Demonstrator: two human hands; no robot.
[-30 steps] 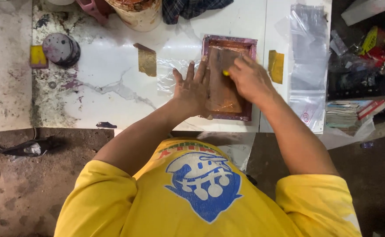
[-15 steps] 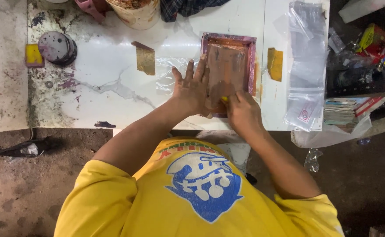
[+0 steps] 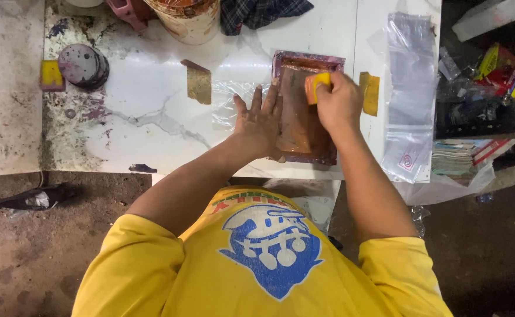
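Head view, 1 item: right hand (image 3: pixel 339 105), gripping yellow squeegee (image 3: pixel 317 86), has moved from near edge to far end of printing frame (image 3: pixel 304 111); left hand (image 3: pixel 261 120) stays spread flat, steadying it.

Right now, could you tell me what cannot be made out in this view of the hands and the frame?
- Squeegee: head view, mostly covered by the right hand; only a yellow end shows.
- Frame: left edge under the left hand.
- Plastic sheet: clear; its outline under the frame is unclear.
- Bucket: cut off by the top edge.
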